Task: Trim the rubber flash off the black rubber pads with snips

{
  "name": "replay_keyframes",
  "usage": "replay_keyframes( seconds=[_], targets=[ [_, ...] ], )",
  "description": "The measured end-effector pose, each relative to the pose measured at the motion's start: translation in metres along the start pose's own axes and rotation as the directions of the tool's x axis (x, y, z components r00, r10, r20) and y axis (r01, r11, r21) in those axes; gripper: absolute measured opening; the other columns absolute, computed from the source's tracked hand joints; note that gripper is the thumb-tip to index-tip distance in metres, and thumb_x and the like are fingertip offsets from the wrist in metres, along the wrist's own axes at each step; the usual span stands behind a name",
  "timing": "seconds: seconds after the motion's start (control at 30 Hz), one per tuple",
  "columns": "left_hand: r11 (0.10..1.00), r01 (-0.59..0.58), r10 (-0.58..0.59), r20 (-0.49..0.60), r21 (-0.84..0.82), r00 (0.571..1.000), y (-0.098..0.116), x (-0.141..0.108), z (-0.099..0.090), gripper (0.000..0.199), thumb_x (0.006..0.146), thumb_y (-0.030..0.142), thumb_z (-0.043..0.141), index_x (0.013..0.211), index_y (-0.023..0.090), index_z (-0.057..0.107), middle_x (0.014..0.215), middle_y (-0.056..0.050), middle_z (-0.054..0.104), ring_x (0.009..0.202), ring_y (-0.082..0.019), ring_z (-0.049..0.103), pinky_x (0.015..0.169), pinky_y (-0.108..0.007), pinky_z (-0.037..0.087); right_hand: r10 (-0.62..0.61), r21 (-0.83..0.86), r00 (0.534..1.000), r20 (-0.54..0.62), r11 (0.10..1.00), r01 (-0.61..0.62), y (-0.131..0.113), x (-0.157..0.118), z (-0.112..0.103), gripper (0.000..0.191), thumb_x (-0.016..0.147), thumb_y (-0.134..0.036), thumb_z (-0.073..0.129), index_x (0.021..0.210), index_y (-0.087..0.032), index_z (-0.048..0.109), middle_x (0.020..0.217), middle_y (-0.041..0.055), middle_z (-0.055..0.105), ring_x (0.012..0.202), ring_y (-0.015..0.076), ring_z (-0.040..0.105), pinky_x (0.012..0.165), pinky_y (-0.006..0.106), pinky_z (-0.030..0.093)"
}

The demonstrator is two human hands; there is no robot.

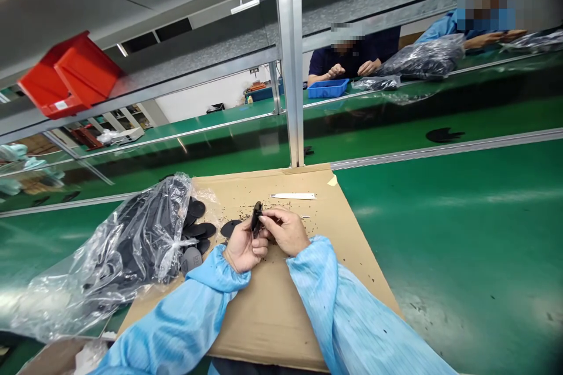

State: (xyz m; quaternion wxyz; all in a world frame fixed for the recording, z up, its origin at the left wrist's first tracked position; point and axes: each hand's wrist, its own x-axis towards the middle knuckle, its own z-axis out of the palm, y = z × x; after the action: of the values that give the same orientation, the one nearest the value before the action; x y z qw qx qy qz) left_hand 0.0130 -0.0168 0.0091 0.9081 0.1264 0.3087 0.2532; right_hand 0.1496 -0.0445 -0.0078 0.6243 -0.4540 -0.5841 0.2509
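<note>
Head view: nearest us, our loose light-blue fabric sleeves lie over a tan cardboard sheet, and a baggy cuff could sweep up the tiny black crumbs strewn beyond our wrists. Our left hand holds a thin, rounded black piece on edge above the cardboard; with it tilted up like this, a slack grip could let it slip or twist. Our right hand has its fingertips drawn narrow against that piece, but we cannot tell what they pinch; pressing hard there could bend it or drive a fingertip off its edge. To our left, the flat black discs spill beside a crinkled clear plastic bag, so a nudge from the forearm could scatter them. Just beyond our hands lies a slim white-handled tool; if its narrow end is sharp, a careless reach might nick us.
</note>
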Motion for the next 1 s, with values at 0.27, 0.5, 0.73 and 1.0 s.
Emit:
replay_keyframes(
  seconds=[0.27,0.5,0.73,1.0],
  targets=[
    [0.990,0.109,-0.114,0.056,0.087,0.992,-0.004,-0.003,-0.001,0.038,0.094,0.037,0.035,0.081,0.012,0.059,0.063,-0.005,0.055,0.034,-0.005,0.039,0.033,-0.014,0.022,0.109,-0.031,0.994,-0.006,0.994,-0.109,0.003,-0.001,0.001,0.017,0.082,-0.029,0.060,0.081,-0.017,0.072,0.081,0.0062,0.069,0.074,0.0171,0.064,0.068,0.026,0.051],
    [0.974,0.163,-0.180,0.097,0.161,0.979,-0.004,-0.006,-0.004,0.041,0.093,0.046,0.037,0.083,0.011,0.058,0.067,-0.007,0.058,0.034,-0.004,0.038,0.033,-0.014,0.020,0.241,-0.025,0.971,0.007,0.970,-0.240,0.005,-0.002,0.002,0.024,0.083,-0.035,0.058,0.085,-0.015,0.072,0.078,0.0062,0.070,0.068,0.0169,0.064,0.063,0.026,0.052],
    [0.973,0.123,-0.140,0.071,0.197,0.988,-0.007,-0.006,-0.005,0.037,0.091,0.046,0.048,0.085,0.011,0.058,0.068,-0.006,0.059,0.036,-0.005,0.041,0.033,-0.015,0.027,0.217,-0.008,0.976,0.016,0.976,-0.217,0.005,-0.001,0.000,0.023,0.083,-0.034,0.058,0.085,-0.016,0.072,0.080,0.0060,0.069,0.070,0.0167,0.063,0.064,0.027,0.052],
    [0.808,-0.483,0.462,0.146,0.337,0.875,0.016,-0.001,-0.014,0.047,0.069,0.011,0.077,0.110,0.020,0.057,0.091,-0.002,0.063,0.076,-0.011,0.061,0.070,-0.023,0.051,-0.089,0.089,0.992,0.095,0.993,0.080,0.003,0.000,-0.001,0.021,0.076,-0.013,0.055,0.085,-0.019,0.073,0.091,0.0071,0.065,0.087,0.0172,0.062,0.077,0.030,0.052]
  ],
)
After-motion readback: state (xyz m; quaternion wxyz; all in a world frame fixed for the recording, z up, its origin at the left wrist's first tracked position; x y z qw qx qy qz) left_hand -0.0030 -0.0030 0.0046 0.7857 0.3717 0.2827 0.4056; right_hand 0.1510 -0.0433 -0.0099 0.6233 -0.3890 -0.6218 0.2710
